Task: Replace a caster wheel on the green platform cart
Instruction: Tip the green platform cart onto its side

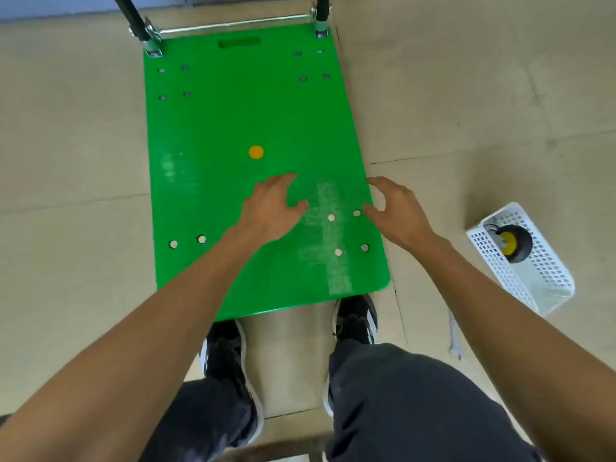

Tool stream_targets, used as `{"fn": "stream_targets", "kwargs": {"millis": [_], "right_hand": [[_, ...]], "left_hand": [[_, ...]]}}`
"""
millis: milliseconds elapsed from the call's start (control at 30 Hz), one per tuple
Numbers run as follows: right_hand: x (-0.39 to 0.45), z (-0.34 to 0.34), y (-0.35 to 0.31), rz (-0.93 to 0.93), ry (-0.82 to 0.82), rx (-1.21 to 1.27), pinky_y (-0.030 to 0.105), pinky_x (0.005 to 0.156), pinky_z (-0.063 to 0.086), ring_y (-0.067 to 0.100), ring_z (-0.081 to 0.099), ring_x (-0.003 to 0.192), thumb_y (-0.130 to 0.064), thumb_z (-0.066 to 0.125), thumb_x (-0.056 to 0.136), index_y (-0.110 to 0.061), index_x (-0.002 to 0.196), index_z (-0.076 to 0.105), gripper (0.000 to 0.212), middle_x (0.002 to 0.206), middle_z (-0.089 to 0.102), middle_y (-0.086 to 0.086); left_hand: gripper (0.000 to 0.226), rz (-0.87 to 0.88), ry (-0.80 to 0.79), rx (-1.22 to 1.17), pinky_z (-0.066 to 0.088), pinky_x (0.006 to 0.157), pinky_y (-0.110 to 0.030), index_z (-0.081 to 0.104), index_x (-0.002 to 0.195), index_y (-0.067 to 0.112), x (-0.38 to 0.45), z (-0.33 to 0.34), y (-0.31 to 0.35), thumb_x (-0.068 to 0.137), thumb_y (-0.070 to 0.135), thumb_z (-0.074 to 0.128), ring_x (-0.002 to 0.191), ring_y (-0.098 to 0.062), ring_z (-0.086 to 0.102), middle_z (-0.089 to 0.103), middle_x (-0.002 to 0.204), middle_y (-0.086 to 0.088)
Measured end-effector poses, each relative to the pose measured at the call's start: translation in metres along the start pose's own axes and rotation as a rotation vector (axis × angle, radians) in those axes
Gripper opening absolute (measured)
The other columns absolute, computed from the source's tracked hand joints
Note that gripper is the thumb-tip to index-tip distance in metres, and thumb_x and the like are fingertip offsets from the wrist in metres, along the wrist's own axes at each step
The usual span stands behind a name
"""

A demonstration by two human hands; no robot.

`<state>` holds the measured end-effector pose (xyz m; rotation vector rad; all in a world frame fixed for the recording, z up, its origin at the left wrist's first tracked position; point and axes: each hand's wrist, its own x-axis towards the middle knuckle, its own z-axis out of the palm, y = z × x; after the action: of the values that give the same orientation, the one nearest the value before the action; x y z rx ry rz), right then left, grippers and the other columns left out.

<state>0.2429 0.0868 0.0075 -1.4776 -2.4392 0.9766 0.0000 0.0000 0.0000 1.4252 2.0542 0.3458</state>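
Item: green platform cart (233, 135), upright on the floor at our feet; we judge it stiff, bulky, slick-topped, best lifted by its edges. Left hand (271, 208) and right hand (396, 211) spread, holding nothing. Spare caster wheel (511, 245) in white basket (546, 281)

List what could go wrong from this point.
The green plastic platform cart stands on its wheels, so it may roll as the left hand and right hand reach for it. The metal wrench on the floor by the right shoe is a tripping hazard.
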Motion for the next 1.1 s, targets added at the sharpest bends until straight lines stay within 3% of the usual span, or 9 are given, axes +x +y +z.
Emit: {"fn": "stream_targets", "kwargs": {"millis": [133, 300, 400, 467, 633, 767, 867, 1000, 1100], "right_hand": [[-0.009, 0.014, 0.013, 0.098, -0.025, 0.040, 0.037, 0.099, 0.048, 0.030, 0.058, 0.121, -0.016, 0.065, 0.094, -0.012, 0.145, 0.049, 0.053, 0.140, 0.058, 0.011], [-0.009, 0.033, 0.029, 0.202, -0.095, 0.048, 0.035, 0.100, 0.044, 0.030, 0.054, 0.127, -0.017, 0.066, 0.093, -0.015, 0.152, 0.038, 0.065, 0.148, 0.052, 0.010], [-0.011, 0.043, 0.031, 0.221, -0.114, 0.124, 0.028, 0.082, 0.048, 0.025, 0.063, 0.093, -0.015, 0.066, 0.094, -0.018, 0.152, 0.037, 0.064, 0.136, 0.060, 0.010], [-0.009, 0.047, 0.033, 0.247, -0.109, 0.163, 0.025, 0.072, 0.047, 0.019, 0.060, 0.074, -0.015, 0.066, 0.094, -0.021, 0.152, 0.034, 0.066, 0.125, 0.063, 0.007], [-0.002, 0.052, 0.039, 0.326, -0.097, 0.299, 0.028, 0.067, 0.057, 0.014, 0.068, 0.065, -0.015, 0.067, 0.092, -0.030, 0.152, 0.031, 0.071, 0.117, 0.064, 0.000], [0.002, 0.055, 0.042, 0.406, -0.098, 0.424, 0.008, 0.053, 0.048, 0.000, 0.064, 0.069, -0.011, 0.068, 0.092, -0.037, 0.152, 0.031, 0.074, 0.109, 0.060, -0.011], [0.005, 0.059, 0.043, 0.448, -0.078, 0.528, 0.014, 0.054, 0.052, 0.006, 0.065, 0.074, -0.004, 0.066, 0.093, -0.037, 0.153, 0.031, 0.077, 0.110, 0.060, -0.008], [0.009, 0.061, 0.046, 0.474, -0.068, 0.619, 0.040, 0.075, 0.062, 0.021, 0.070, 0.093, 0.001, 0.067, 0.089, -0.042, 0.149, 0.036, 0.079, 0.108, 0.067, -0.003], [0.010, 0.055, 0.045, 0.461, -0.086, 0.628, 0.037, 0.082, 0.060, 0.016, 0.069, 0.095, 0.002, 0.068, 0.089, -0.041, 0.150, 0.036, 0.081, 0.102, 0.065, -0.010]], "left_hand": [[0.075, -0.042, -0.097, 0.170, 0.025, 0.114, -0.066, 0.028, 0.154, 0.030, 0.000, 0.026, -0.007, 0.089, 0.053, 0.058, 0.149, -0.031, 0.019, 0.027, 0.161, -0.006], [0.081, -0.040, -0.179, 0.304, 0.003, 0.112, -0.076, 0.020, 0.155, 0.041, 0.003, 0.050, -0.016, 0.086, 0.062, 0.058, 0.153, -0.035, -0.008, 0.000, 0.167, -0.004], [0.086, -0.032, -0.195, 0.337, 0.000, 0.110, -0.078, 0.015, 0.156, 0.044, 0.001, 0.060, -0.020, 0.085, 0.064, 0.059, 0.151, -0.038, -0.016, -0.011, 0.167, -0.004], [0.089, -0.031, -0.195, 0.360, 0.000, 0.109, -0.079, 0.010, 0.156, 0.045, 0.000, 0.063, -0.023, 0.085, 0.066, 0.059, 0.150, -0.040, -0.019, -0.017, 0.166, -0.002], [0.091, -0.040, -0.179, 0.401, 0.001, 0.105, -0.083, 0.003, 0.154, 0.051, 0.000, 0.069, -0.028, 0.083, 0.071, 0.057, 0.146, -0.046, -0.023, -0.022, 0.165, 0.003], [0.091, -0.027, -0.160, 0.400, 0.002, 0.105, -0.083, 0.006, 0.154, 0.050, 0.003, 0.068, -0.028, 0.082, 0.070, 0.058, 0.147, -0.046, -0.021, -0.017, 0.165, 0.002], [0.089, -0.009, -0.126, 0.414, 0.007, 0.105, -0.084, 0.014, 0.155, 0.048, 0.005, 0.064, -0.028, 0.082, 0.068, 0.061, 0.149, -0.046, -0.013, -0.005, 0.166, -0.002], [0.088, 0.004, -0.111, 0.421, 0.007, 0.105, -0.083, 0.016, 0.154, 0.048, 0.006, 0.062, -0.029, 0.082, 0.068, 0.061, 0.150, -0.045, -0.010, -0.002, 0.165, -0.003], [0.087, 0.013, -0.108, 0.413, 0.007, 0.105, -0.083, 0.014, 0.154, 0.049, 0.006, 0.060, -0.031, 0.083, 0.069, 0.060, 0.150, -0.044, -0.011, -0.002, 0.165, -0.003]]}}
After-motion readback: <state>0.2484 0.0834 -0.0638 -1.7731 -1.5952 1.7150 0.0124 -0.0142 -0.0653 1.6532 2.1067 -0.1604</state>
